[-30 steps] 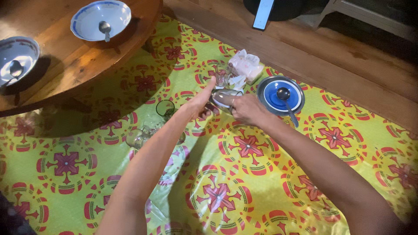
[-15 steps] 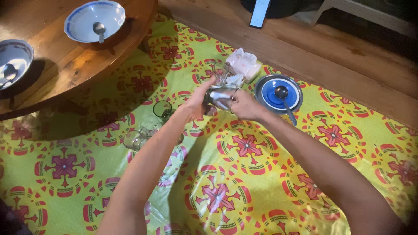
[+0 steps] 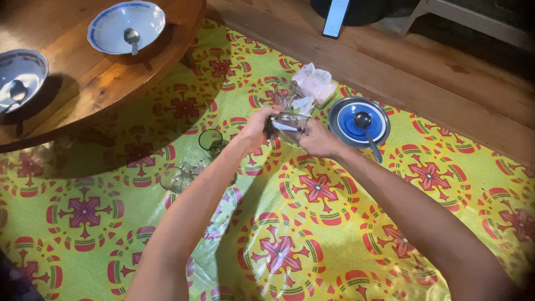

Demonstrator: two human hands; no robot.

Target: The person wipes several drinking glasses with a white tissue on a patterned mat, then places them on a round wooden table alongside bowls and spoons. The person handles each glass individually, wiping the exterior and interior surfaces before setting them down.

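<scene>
Both hands meet over the patterned mat [image 3: 312, 223] around a clear drinking glass [image 3: 285, 126] lying on its side in the air. My left hand [image 3: 256, 129] grips the glass at its left end. My right hand [image 3: 319, 139] is closed at the glass's right end, with white tissue showing at the glass; how the tissue is held is unclear. Just behind the hands sits a pack of white tissues [image 3: 315, 83], with more crumpled tissue and another glass beside it.
A blue bowl with a spoon [image 3: 359, 120] stands right of the hands. Several empty glasses [image 3: 192, 161] stand left of my left arm. A low round wooden table [image 3: 95, 72] carries two white bowls with spoons. A phone [image 3: 337, 18] lies on the wooden floor beyond.
The left hand's fingers have closed from an extended reach into a grip on the glass. The glass has turned a little between the hands. The arms stay in place.
</scene>
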